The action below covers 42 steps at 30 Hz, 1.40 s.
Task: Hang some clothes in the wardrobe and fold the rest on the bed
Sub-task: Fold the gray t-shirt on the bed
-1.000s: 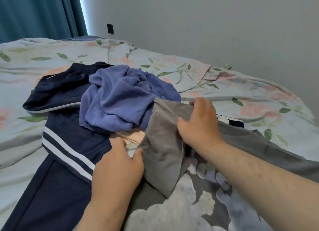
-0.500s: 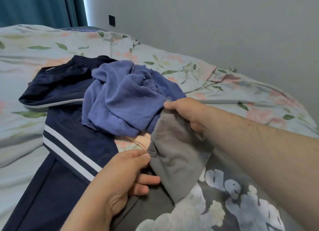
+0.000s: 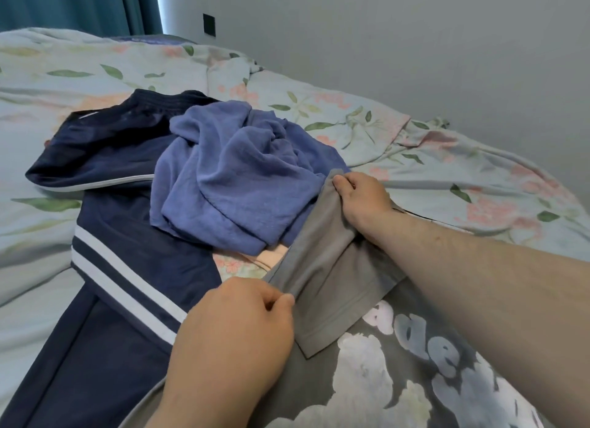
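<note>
Grey sleeve (image 3: pixel 332 268) stretched between left hand (image 3: pixel 236 335) and right hand (image 3: pixel 364 200).

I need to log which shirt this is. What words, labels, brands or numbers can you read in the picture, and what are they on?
"ade": large pale letters printed on the grey T-shirt, beside its white graphic; the right arm cuts off the rest of the word.
Navy trousers: white stripes only, no text.
Blue garment: no text visible.
Bedcover: floral print, no text.

Soft even daylight, bright strip beside curtain (image 3: pixel 79 6), faint shadows, wide-angle edge bending
</note>
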Motion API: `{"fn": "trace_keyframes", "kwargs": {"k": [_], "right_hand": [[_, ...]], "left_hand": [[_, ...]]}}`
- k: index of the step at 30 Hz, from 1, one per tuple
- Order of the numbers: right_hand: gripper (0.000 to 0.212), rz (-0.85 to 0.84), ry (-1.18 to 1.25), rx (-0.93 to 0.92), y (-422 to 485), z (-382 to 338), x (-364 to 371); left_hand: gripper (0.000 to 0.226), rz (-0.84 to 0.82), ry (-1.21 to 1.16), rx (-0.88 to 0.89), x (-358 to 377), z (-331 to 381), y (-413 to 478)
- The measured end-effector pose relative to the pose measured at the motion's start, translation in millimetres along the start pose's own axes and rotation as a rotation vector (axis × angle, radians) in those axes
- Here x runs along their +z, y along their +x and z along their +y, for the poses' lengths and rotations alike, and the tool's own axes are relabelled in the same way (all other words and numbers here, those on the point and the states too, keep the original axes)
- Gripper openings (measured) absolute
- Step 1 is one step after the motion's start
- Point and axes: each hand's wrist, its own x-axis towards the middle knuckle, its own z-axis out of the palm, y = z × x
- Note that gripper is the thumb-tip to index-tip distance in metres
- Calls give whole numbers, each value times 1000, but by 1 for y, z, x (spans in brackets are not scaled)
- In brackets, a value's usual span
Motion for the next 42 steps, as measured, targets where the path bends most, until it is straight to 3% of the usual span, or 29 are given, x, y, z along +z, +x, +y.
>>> {"fn": "trace_keyframes", "kwargs": {"k": [3, 5, 8, 11, 14, 17, 19, 22, 24, 26, 28, 30, 32, 35, 38, 42], "right_hand": [[27, 10, 121, 15, -16, 0, -6], [26, 48, 89, -109, -39, 8, -20], [39, 13, -117, -276, -93, 30, -49], [50, -96, -272, -223, -146, 76, -84], [66, -85, -365, -99, -181, 132, -127], [61, -8, -480, 87, -202, 194, -160], [55, -42, -534, 169, -214, 226, -162], [51, -41, -548, 129, -221, 246, -151], [52, 3, -513, 68, -214, 245, -155], [47, 91, -503, -10, -199, 249, -165], [43, 140, -526, -37, -183, 249, -173], [68, 96, -523, 37, -170, 252, -171], [76, 44, -408, 140, -163, 259, -166], [72, 109, -438, 123, -160, 269, -159], [58, 138, -445, 65, -160, 275, -155], [46, 264, -482, -18, -164, 271, -157]], "left_hand": [[23, 221, -13, 216, 11, -17, 11], [41, 197, -6, 396, 20, -22, 14], [51, 64, 310, 576, 41, -29, 19], [69, -121, 494, 482, 48, -25, 20], [94, -184, 488, 416, 52, -26, 23], [100, -175, 563, 390, 56, -22, 20], [100, -184, 599, 365, 57, -19, 16], [88, -129, 626, 340, 53, -1, 24], [57, -22, 740, 370, 46, 28, 44], [30, 126, 778, 561, 48, 64, 68], [58, 108, 835, 732, 58, 96, 92], [82, -47, 1020, 770, 72, 119, 119], [81, -245, 1075, 643, 79, 135, 146], [67, -462, 1021, 392, 84, 143, 166], [62, -388, 1143, 482, 88, 144, 164], [86, -306, 1152, 619, 88, 146, 153]]}}
